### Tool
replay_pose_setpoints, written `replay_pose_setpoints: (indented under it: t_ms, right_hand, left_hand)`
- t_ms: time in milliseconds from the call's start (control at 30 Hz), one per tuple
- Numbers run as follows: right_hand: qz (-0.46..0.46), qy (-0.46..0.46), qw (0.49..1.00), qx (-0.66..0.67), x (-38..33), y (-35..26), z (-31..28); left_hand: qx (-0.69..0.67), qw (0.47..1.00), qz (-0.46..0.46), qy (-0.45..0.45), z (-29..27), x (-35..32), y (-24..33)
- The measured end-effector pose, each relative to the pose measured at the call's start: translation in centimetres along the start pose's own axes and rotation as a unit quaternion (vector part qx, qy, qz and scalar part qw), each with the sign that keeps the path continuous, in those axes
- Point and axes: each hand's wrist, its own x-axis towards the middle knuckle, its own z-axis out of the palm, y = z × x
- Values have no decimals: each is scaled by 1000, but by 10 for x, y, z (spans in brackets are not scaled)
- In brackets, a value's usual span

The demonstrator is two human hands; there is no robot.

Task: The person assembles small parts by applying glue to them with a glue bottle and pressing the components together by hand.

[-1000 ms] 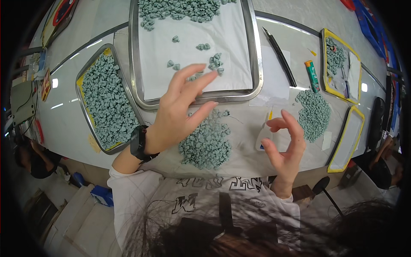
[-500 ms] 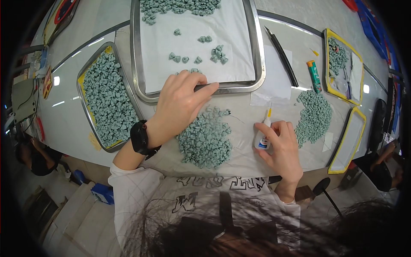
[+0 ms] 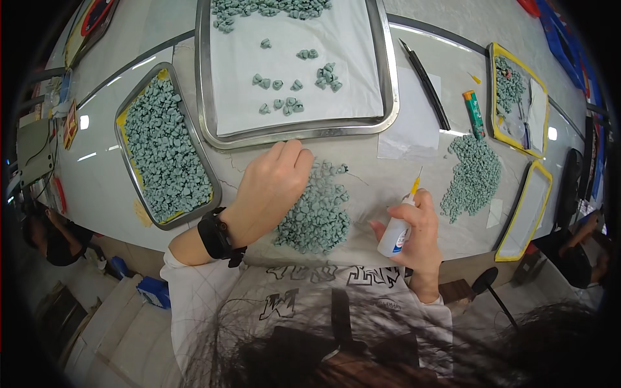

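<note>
My right hand (image 3: 424, 233) grips a small white squeeze bottle (image 3: 392, 238) with a yellow needle tip (image 3: 414, 186) pointing up and away. My left hand (image 3: 275, 178), with a black watch at the wrist, is over the left side of a pile of small grey-green pieces (image 3: 317, 220). Its fingers are curled; whatever they hold, if anything, is hidden. Just beyond them runs the front rim of a metal tray (image 3: 297, 136) lined with white sheet. Several loose grey-green pieces (image 3: 288, 105) lie on that sheet, with a denser mass at its far end.
At left stands a tray full of grey-green pieces (image 3: 162, 145). To the right are another pile (image 3: 474, 178), a green tube (image 3: 473, 113), black tweezers (image 3: 428, 90), a white paper (image 3: 404, 139) and two yellow-edged trays (image 3: 548, 129). Other people sit at both sides.
My left hand has drawn back from the tray's front rim to the pile, uncovering pieces on the sheet. My right hand has lifted the bottle and tilted it.
</note>
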Motion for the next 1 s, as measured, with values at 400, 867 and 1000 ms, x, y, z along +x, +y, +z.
replay_pose_setpoints:
  t_ms: [400, 867, 1000]
  right_hand:
    - [-199, 174, 948, 179, 2, -15, 10]
    - [-150, 74, 968, 188, 9, -19, 13]
    - [-138, 80, 969, 188, 13, -23, 12]
  left_hand:
    - [-708, 704, 9, -50, -13, -8, 27]
    - [-803, 577, -105, -105, 3, -6, 25]
    - [-796, 586, -101, -111, 6, -7, 23]
